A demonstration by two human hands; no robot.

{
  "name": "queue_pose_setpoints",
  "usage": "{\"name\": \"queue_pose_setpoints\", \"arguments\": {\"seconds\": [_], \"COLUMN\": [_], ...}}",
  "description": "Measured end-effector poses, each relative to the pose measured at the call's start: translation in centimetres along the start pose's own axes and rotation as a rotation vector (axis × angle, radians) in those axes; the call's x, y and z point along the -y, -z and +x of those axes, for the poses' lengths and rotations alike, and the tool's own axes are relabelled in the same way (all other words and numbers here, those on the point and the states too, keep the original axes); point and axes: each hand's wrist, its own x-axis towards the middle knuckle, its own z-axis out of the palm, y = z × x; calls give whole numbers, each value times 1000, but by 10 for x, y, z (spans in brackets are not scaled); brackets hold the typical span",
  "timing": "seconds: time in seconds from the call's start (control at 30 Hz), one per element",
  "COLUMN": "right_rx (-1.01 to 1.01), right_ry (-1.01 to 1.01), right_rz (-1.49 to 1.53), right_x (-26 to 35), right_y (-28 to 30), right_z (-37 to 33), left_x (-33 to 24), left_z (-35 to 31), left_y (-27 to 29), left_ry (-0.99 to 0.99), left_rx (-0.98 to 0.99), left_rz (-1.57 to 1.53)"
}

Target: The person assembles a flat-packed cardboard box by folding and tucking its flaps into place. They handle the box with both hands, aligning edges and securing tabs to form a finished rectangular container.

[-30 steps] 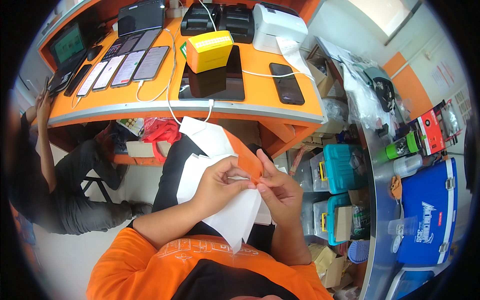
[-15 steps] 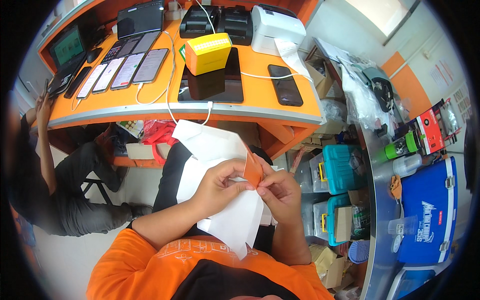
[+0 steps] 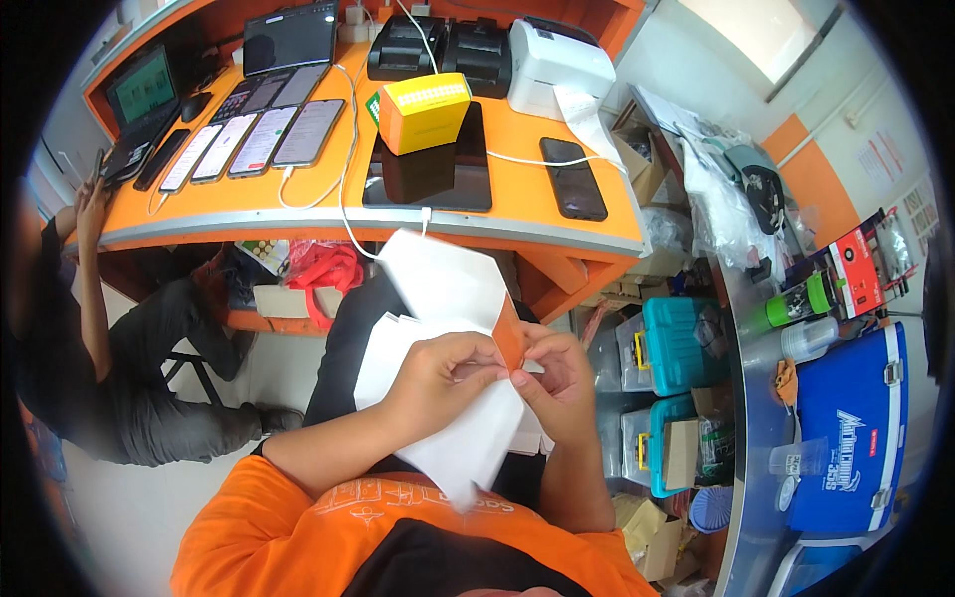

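A flat cardboard box blank, white on the inside and orange on an outer panel, is held up over my lap, partly folded. My left hand pinches it at the orange panel with thumb and fingers. Close beside it, my right hand grips a folded edge at the panel's lower corner, fingertips nearly touching the left thumb. Under the blank, more white card sheets lie on my lap. A folded yellow and orange box stands on a black tablet on the desk ahead.
On the orange desk lie several phones, a dark phone, cables and a white label printer. A person sits at the left. At the right are teal-lidded bins and a metal shelf holding a blue cooler.
The blank has tilted in my hands, its upper flap shifting right and its lower flap left. My fingers keep their pinch at the orange panel. The view has shifted slightly.
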Motion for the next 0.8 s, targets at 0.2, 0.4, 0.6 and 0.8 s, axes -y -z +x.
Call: {"name": "queue_pose_setpoints", "arguments": {"seconds": [0.2,0.4,0.6,0.8], "right_rx": [-77,-125,-74,15], "right_ry": [169,435,526,576], "right_rz": [-386,-999,-1137,-1290], "right_x": [20,38,42,45], "right_y": [-6,6,8,1], "right_z": [-1,-8,-13,-13], "left_x": [9,-3,-12,-18], "left_z": [-1,-4,11,9], "left_y": [2,8,25,21], "left_ry": [100,16,315,284], "left_rx": [223,122,33,-15], "left_rz": [-282,-477,-493,-489]}}
